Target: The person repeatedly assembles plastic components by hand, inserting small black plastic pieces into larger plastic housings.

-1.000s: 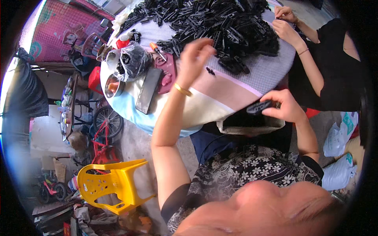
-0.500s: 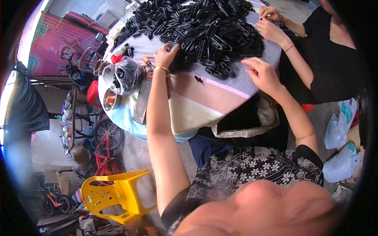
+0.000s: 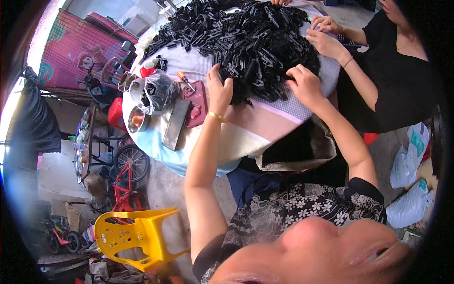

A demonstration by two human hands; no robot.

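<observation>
A big heap of small black plastic pieces [image 3: 255,45] covers the far part of a cloth-covered table [image 3: 246,130]. My left hand [image 3: 219,92] rests at the heap's near left edge. Its thumb and fingers are apart and curve around black pieces; any firm hold is hidden. My right hand [image 3: 306,86] is at the near right edge of the heap, fingers bent and thumb apart, with nothing visible between them. Beside my left wrist lies a maroon board [image 3: 198,99] with a small pink object on it. A screwdriver with an orange handle [image 3: 182,76] lies across its far end.
Left on the table are a dark flat slab [image 3: 178,125], a clear plastic bag [image 3: 163,97] with black pieces, and a metal bowl [image 3: 137,124]. A co-worker's hands [image 3: 326,42] work at the heap's right. An open sack [image 3: 295,163] stands below the table edge, a yellow chair [image 3: 142,239] nearer left.
My left hand has moved right and slightly nearer, uncovering the maroon board. The small loose cluster is no longer apart from the heap. My right hand has shifted slightly left. Another hand shows at the far edge.
</observation>
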